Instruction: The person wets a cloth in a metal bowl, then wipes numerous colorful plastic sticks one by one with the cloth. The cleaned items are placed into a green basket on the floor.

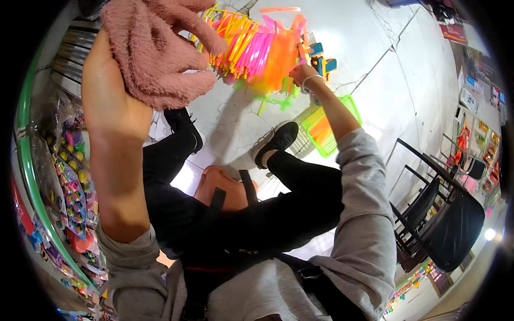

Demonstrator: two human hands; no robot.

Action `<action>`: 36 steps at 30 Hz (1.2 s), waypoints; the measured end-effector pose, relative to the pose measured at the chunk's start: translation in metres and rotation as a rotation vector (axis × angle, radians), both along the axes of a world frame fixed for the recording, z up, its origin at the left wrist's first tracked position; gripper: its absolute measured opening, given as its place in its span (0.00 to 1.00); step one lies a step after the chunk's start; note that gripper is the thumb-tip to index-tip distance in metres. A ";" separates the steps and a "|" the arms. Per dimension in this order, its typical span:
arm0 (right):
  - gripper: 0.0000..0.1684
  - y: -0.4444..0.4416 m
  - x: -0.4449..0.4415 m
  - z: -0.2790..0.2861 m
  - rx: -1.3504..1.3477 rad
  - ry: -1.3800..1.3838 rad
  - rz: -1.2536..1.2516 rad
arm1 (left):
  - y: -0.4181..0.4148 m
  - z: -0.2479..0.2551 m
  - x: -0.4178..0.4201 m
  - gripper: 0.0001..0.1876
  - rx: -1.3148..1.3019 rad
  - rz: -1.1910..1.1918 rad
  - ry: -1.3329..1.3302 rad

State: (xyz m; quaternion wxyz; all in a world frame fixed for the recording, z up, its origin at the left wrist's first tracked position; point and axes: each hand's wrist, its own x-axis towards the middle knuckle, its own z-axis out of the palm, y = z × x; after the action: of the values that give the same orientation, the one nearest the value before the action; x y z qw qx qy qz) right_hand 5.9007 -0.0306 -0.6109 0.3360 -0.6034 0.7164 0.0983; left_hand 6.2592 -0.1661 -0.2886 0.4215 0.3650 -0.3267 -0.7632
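A fluffy dusty-pink glove-like cloth [156,56] covers my left hand [176,60], raised close to the camera. Finger-like parts of it point right, but the hand itself is hidden. My right hand [303,75], with a pale bracelet at its wrist, reaches down to the right end of a row of thin plastic sticks [245,48]. These lie side by side on the floor, running from yellow through pink to blurred orange. The fingers are curled by the orange end; blur hides whether they grip anything. Teal-and-yellow plastic pieces [323,64] lie just beside that hand.
A lime-green plastic basket [353,108] holding orange pieces stands under my right forearm. Between my black shoes is a low orange-brown seat [221,186]. Packaged toys [72,172] line the left behind a green rail [34,200]. Black chairs [453,228] stand at the right.
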 end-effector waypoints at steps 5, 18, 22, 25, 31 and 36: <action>0.30 -0.029 0.043 -0.029 0.116 0.187 -0.514 | 0.014 0.009 -0.002 0.22 -0.571 -0.203 -0.605; 0.12 0.001 0.028 -0.063 -0.193 -0.099 -0.955 | 0.019 0.025 -0.008 0.20 -0.554 -0.181 -0.482; 0.13 -0.002 0.051 -0.057 0.061 -0.366 -1.052 | 0.017 0.021 0.000 0.21 0.017 -0.052 0.123; 0.22 -0.004 0.061 -0.059 0.094 -0.137 -0.859 | 0.020 0.021 0.000 0.21 0.043 0.016 0.099; 0.27 -0.007 0.078 -0.058 -0.048 0.104 -0.772 | 0.023 0.026 -0.009 0.19 -0.463 -0.104 -0.285; 0.24 -0.016 0.082 -0.033 0.059 0.129 -0.770 | 0.021 0.026 -0.010 0.19 -0.277 -0.165 -0.014</action>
State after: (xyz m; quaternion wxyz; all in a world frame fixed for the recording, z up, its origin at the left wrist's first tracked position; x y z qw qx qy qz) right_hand 5.9829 -0.0463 -0.6439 0.3195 -0.2730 0.9071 0.0233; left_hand 6.2492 -0.1446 -0.2631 0.4015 0.2806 -0.4606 -0.7402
